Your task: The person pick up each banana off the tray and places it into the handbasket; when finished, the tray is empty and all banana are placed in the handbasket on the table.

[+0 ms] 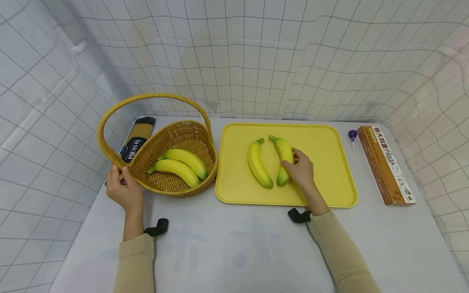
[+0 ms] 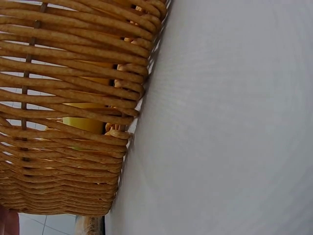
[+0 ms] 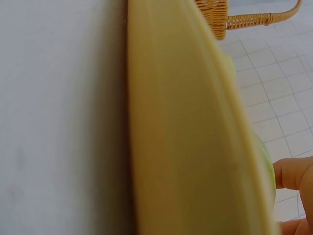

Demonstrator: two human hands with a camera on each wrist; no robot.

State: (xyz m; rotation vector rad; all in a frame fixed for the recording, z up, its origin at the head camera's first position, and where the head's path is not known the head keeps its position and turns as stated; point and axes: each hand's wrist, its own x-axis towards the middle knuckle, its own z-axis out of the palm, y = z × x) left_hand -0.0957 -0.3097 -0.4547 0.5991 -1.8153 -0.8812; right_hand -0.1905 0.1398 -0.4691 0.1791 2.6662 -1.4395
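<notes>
From the head camera, the right hand (image 1: 302, 171) lies on the yellow tray (image 1: 329, 162), its fingers and thumb curled round the lower half of a banana (image 1: 283, 156), the right-hand one of two on the tray. The second banana (image 1: 258, 163) lies just beside it at nine o'clock, apart from the hand. The left hand (image 1: 122, 188) grips the base of the wicker basket's (image 1: 172, 162) handle, at the basket's eight o'clock rim, fingers wrapped round the cane. Two more bananas (image 1: 181, 166) lie side by side inside the basket. The basket stands just beside the tray at the tray's nine o'clock. A dark spaghetti packet (image 1: 137, 138) lies behind the basket at about eleven o'clock. At the tray's three o'clock a long brown pasta box (image 1: 384, 169) rests on the white table (image 1: 234, 252), with a small purple thing (image 1: 352, 135) near its far end.

From the left wrist camera, the basket's woven wall (image 2: 68, 117) fills the left side, resting on the table (image 2: 230, 122); yellow shows through the gaps. The fingers are barely in view.

From the right wrist camera, the tray's rim (image 3: 181, 137) runs top to bottom, and a fingertip (image 3: 293, 172) touches the banana's green end (image 3: 264, 161) at four o'clock.
</notes>
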